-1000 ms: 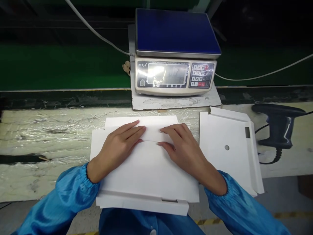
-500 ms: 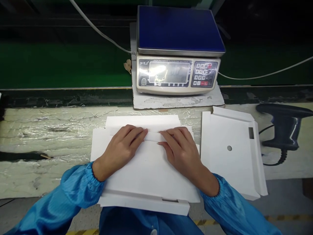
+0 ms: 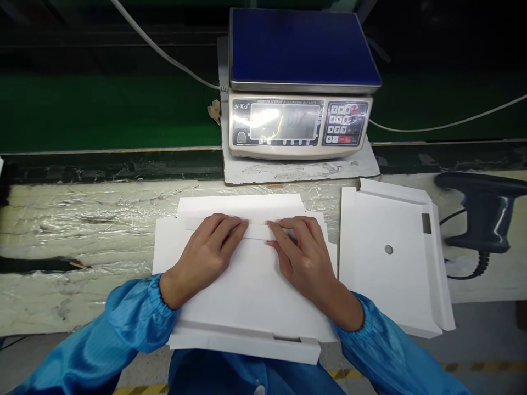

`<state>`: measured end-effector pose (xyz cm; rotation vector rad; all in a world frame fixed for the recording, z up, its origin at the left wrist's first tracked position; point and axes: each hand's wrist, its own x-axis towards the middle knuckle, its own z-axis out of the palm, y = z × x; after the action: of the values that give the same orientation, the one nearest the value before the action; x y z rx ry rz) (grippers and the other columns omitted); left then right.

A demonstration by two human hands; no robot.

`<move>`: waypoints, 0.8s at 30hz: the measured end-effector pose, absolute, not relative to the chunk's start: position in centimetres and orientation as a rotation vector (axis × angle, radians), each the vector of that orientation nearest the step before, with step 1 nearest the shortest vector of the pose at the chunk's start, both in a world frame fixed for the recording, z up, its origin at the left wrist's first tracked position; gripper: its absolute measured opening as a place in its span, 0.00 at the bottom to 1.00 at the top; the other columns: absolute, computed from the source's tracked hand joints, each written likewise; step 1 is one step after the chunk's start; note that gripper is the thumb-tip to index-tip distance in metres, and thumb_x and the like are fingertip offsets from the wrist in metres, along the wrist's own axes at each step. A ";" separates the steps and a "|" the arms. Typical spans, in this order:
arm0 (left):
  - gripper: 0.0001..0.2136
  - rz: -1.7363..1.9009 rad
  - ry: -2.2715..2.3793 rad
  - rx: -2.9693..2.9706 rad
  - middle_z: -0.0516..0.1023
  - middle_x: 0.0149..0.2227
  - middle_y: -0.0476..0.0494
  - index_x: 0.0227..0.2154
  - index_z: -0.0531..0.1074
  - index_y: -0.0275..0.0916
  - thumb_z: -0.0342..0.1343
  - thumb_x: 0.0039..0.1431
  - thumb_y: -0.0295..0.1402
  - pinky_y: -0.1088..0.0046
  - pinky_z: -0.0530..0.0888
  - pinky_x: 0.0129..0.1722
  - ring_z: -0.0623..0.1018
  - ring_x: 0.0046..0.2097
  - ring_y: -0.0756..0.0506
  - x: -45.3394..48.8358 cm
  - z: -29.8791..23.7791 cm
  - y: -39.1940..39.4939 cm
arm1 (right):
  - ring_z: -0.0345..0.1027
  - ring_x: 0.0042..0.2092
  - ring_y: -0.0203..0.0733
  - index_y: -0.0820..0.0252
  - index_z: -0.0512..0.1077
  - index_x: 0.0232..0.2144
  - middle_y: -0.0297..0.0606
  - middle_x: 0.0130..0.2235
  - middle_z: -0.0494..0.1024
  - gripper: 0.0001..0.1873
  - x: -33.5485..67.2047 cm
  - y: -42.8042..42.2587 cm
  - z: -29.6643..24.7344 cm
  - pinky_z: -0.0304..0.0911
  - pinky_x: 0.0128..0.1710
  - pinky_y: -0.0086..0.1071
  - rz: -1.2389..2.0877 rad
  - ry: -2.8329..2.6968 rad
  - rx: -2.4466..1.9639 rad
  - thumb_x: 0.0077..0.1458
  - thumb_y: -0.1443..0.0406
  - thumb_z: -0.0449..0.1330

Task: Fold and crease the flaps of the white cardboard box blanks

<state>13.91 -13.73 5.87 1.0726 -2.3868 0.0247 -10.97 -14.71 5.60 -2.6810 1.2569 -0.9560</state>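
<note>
A flat white cardboard box blank (image 3: 251,291) lies on the foil-covered bench in front of me. My left hand (image 3: 206,253) and my right hand (image 3: 302,255) rest on it side by side, fingers together and bent over a narrow folded flap (image 3: 257,231) along its far part. The fingertips of both hands press on that flap. Blue sleeves cover both forearms.
A second white box blank (image 3: 391,258) with a small round hole lies to the right. Behind stands a weighing scale (image 3: 302,82) with a blue platter. A black handheld scanner (image 3: 483,211) on a stand sits at far right. A green conveyor belt (image 3: 102,109) runs behind the bench.
Both hands have drawn slightly toward each other and curled onto the flap, which now stands a little raised where it lay flatter before.
</note>
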 end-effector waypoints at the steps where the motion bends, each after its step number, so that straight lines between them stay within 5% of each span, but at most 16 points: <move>1: 0.21 0.026 -2.388 1.087 0.80 0.53 0.28 0.63 0.70 0.26 0.56 0.68 0.16 0.54 0.83 0.47 0.75 0.51 0.36 13.9 5.8 -13.7 | 0.65 0.49 0.53 0.66 0.71 0.61 0.51 0.47 0.78 0.26 -11.0 -14.6 5.6 0.72 0.42 0.46 -0.947 1.269 -2.686 0.62 0.78 0.65; 6: 0.20 0.054 -2.398 1.137 0.79 0.52 0.29 0.63 0.71 0.29 0.53 0.71 0.18 0.54 0.84 0.48 0.75 0.52 0.36 13.6 5.5 -13.4 | 0.70 0.52 0.54 0.66 0.70 0.61 0.55 0.50 0.77 0.24 -10.9 -14.5 5.4 0.70 0.45 0.47 -0.920 1.305 -2.741 0.64 0.77 0.64; 13: 0.17 0.055 -2.360 1.164 0.80 0.56 0.29 0.57 0.75 0.29 0.62 0.66 0.19 0.53 0.85 0.46 0.74 0.54 0.33 13.7 5.9 -13.4 | 0.73 0.47 0.49 0.67 0.74 0.55 0.48 0.46 0.82 0.17 -10.7 -14.4 5.5 0.66 0.44 0.45 -0.903 1.284 -2.837 0.64 0.77 0.63; 24: 0.22 -0.016 -2.325 1.047 0.83 0.50 0.30 0.59 0.74 0.25 0.63 0.63 0.15 0.55 0.84 0.44 0.75 0.49 0.37 13.7 5.8 -13.3 | 0.70 0.47 0.49 0.66 0.79 0.50 0.46 0.45 0.79 0.10 -10.2 -14.6 6.9 0.73 0.45 0.45 -0.858 1.297 -2.521 0.67 0.72 0.64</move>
<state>13.67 -13.26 5.79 1.0470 -2.3255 -0.0164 -10.15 -14.60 6.87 -2.5211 1.2975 -0.8584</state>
